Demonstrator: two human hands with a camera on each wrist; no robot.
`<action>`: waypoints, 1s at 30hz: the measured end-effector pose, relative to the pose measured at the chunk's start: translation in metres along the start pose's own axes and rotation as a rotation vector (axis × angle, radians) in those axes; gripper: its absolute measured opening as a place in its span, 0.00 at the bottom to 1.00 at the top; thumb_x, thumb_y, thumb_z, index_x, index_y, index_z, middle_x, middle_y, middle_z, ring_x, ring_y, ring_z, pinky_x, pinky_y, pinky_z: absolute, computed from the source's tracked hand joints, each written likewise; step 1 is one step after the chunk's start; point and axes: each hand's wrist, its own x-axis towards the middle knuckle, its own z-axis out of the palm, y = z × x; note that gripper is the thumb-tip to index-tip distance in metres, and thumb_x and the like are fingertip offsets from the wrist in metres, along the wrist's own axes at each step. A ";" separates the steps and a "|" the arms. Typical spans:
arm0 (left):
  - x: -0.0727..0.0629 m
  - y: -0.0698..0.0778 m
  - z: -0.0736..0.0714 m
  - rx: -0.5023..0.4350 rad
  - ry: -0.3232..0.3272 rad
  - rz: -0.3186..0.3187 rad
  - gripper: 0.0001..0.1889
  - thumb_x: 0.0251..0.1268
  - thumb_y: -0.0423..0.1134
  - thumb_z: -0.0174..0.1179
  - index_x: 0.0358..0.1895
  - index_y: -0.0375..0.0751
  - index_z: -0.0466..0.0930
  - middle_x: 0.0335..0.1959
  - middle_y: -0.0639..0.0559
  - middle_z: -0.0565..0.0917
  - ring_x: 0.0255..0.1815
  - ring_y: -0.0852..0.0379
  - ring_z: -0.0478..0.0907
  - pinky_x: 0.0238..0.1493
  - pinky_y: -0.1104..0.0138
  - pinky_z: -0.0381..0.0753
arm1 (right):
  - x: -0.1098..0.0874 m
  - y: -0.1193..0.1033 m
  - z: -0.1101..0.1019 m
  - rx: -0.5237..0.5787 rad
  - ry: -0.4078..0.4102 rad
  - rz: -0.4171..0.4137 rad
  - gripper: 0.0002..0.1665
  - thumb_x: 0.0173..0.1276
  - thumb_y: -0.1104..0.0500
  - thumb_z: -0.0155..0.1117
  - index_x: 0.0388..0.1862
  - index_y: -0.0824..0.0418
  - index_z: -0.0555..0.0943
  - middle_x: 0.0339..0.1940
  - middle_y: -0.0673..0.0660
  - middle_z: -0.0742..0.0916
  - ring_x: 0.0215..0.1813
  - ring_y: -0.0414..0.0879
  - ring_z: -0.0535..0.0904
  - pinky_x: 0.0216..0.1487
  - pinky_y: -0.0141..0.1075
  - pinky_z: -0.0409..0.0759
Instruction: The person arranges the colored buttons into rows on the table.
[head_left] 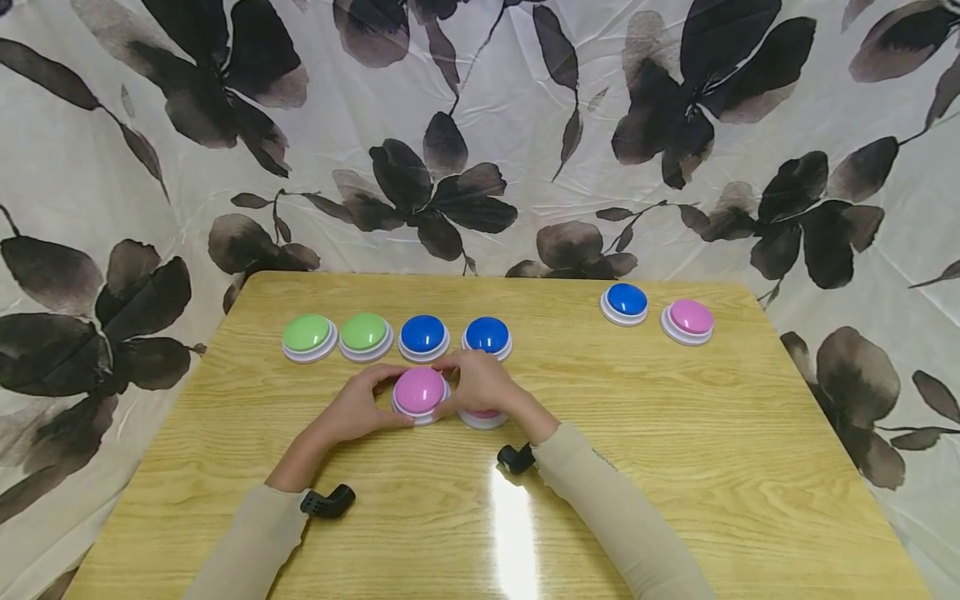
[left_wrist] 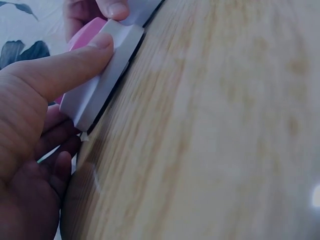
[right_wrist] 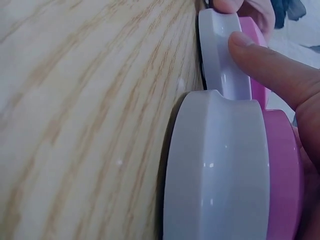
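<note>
L hand, R hand: fingers grasping held pink btn. Keep level w/ tabletop, don't bump 2nd pink btn right of it.

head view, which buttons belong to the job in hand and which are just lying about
Likely in the job:
pink button held by left hand and right hand
second pink button, partly hidden by right hand

Apparently just lying about:
two green buttons, row behind
two blue buttons, same row
far-right blue button
far-right pink button
</note>
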 end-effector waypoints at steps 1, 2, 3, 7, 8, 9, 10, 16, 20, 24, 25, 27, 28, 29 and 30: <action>0.000 0.000 0.000 0.002 -0.001 0.002 0.41 0.40 0.52 0.80 0.62 0.44 0.75 0.58 0.51 0.77 0.61 0.52 0.71 0.61 0.54 0.71 | 0.000 0.000 0.000 0.003 0.003 0.003 0.42 0.38 0.42 0.85 0.55 0.52 0.83 0.37 0.42 0.83 0.42 0.41 0.78 0.41 0.31 0.75; 0.001 0.000 0.000 0.004 -0.004 0.005 0.41 0.40 0.52 0.80 0.62 0.44 0.75 0.59 0.51 0.77 0.61 0.52 0.71 0.62 0.54 0.71 | 0.000 0.000 0.000 0.007 0.005 0.006 0.42 0.38 0.42 0.85 0.55 0.52 0.83 0.37 0.42 0.83 0.43 0.41 0.78 0.41 0.31 0.75; 0.001 0.000 0.000 0.004 -0.005 0.009 0.41 0.40 0.52 0.80 0.62 0.43 0.75 0.59 0.51 0.77 0.62 0.51 0.71 0.62 0.54 0.70 | -0.001 0.001 -0.001 0.011 0.006 0.010 0.42 0.38 0.42 0.85 0.55 0.52 0.83 0.37 0.43 0.83 0.42 0.41 0.78 0.41 0.31 0.75; 0.002 0.000 0.001 -0.014 -0.013 0.010 0.41 0.40 0.51 0.80 0.62 0.43 0.75 0.59 0.51 0.77 0.63 0.52 0.70 0.64 0.55 0.69 | -0.001 0.001 0.000 0.019 0.001 0.025 0.42 0.38 0.43 0.85 0.55 0.52 0.83 0.36 0.43 0.83 0.42 0.41 0.78 0.41 0.31 0.75; 0.002 0.000 0.001 -0.018 -0.012 0.009 0.41 0.40 0.50 0.80 0.62 0.43 0.75 0.59 0.51 0.77 0.63 0.52 0.70 0.64 0.56 0.69 | -0.001 0.001 0.000 0.017 -0.001 0.027 0.42 0.38 0.42 0.85 0.55 0.52 0.83 0.37 0.43 0.83 0.42 0.41 0.78 0.41 0.31 0.75; 0.001 0.000 0.001 -0.023 -0.011 0.007 0.41 0.40 0.50 0.80 0.61 0.43 0.75 0.59 0.51 0.77 0.63 0.52 0.70 0.64 0.56 0.69 | -0.001 0.001 0.001 0.013 -0.005 0.029 0.42 0.38 0.42 0.85 0.56 0.52 0.83 0.37 0.43 0.83 0.42 0.41 0.78 0.41 0.31 0.75; 0.001 0.000 0.002 -0.027 -0.011 0.006 0.40 0.40 0.50 0.80 0.62 0.43 0.75 0.59 0.51 0.77 0.63 0.52 0.70 0.64 0.56 0.68 | -0.001 0.002 0.001 0.012 -0.009 0.033 0.43 0.38 0.42 0.85 0.56 0.52 0.83 0.37 0.43 0.83 0.42 0.40 0.78 0.42 0.31 0.75; 0.000 0.000 0.003 -0.028 -0.017 0.003 0.41 0.41 0.51 0.80 0.63 0.44 0.74 0.59 0.51 0.77 0.63 0.51 0.70 0.64 0.55 0.68 | -0.001 0.001 -0.005 0.039 -0.051 0.028 0.43 0.41 0.44 0.85 0.58 0.55 0.82 0.40 0.45 0.83 0.44 0.41 0.78 0.43 0.31 0.76; 0.001 0.000 0.003 -0.021 -0.019 0.017 0.42 0.41 0.51 0.80 0.63 0.43 0.74 0.60 0.50 0.76 0.63 0.51 0.70 0.64 0.55 0.68 | -0.003 -0.001 -0.019 0.062 -0.033 -0.029 0.37 0.50 0.47 0.80 0.57 0.60 0.81 0.41 0.50 0.85 0.44 0.44 0.79 0.44 0.31 0.77; 0.001 0.002 0.002 -0.034 -0.026 0.015 0.42 0.40 0.49 0.80 0.63 0.41 0.74 0.60 0.50 0.76 0.64 0.51 0.69 0.65 0.55 0.67 | -0.006 -0.001 -0.039 0.095 0.018 -0.099 0.28 0.60 0.50 0.73 0.56 0.64 0.81 0.43 0.56 0.86 0.45 0.46 0.79 0.47 0.36 0.79; 0.001 0.003 0.002 -0.036 -0.031 0.011 0.42 0.40 0.49 0.80 0.63 0.41 0.73 0.60 0.49 0.76 0.64 0.50 0.69 0.66 0.55 0.66 | -0.007 0.000 -0.044 0.112 0.028 -0.109 0.27 0.62 0.51 0.72 0.56 0.65 0.81 0.44 0.58 0.85 0.45 0.47 0.79 0.48 0.38 0.79; 0.000 0.004 0.000 -0.037 -0.042 0.002 0.43 0.41 0.49 0.80 0.64 0.40 0.72 0.61 0.48 0.75 0.65 0.50 0.68 0.66 0.55 0.65 | -0.009 0.001 -0.056 0.133 0.049 -0.112 0.25 0.64 0.53 0.70 0.55 0.65 0.81 0.43 0.58 0.85 0.44 0.46 0.79 0.47 0.39 0.79; 0.000 0.004 0.000 -0.035 -0.044 -0.005 0.44 0.40 0.50 0.80 0.65 0.40 0.72 0.62 0.48 0.74 0.66 0.49 0.67 0.67 0.54 0.65 | -0.010 0.003 -0.061 0.144 0.058 -0.107 0.24 0.64 0.54 0.70 0.55 0.65 0.81 0.42 0.57 0.85 0.43 0.45 0.79 0.47 0.39 0.80; -0.001 0.004 -0.001 -0.036 -0.048 -0.009 0.45 0.41 0.50 0.80 0.65 0.39 0.71 0.63 0.47 0.74 0.66 0.49 0.67 0.67 0.54 0.64 | -0.011 0.005 -0.067 0.150 0.069 -0.101 0.23 0.65 0.55 0.69 0.55 0.64 0.81 0.42 0.56 0.85 0.42 0.45 0.79 0.46 0.38 0.80; -0.002 0.005 -0.003 -0.033 -0.049 -0.015 0.46 0.41 0.50 0.80 0.66 0.39 0.70 0.64 0.47 0.73 0.67 0.48 0.66 0.67 0.54 0.64 | -0.012 0.006 -0.073 0.160 0.078 -0.092 0.22 0.65 0.55 0.69 0.55 0.64 0.81 0.42 0.55 0.85 0.42 0.45 0.79 0.46 0.37 0.80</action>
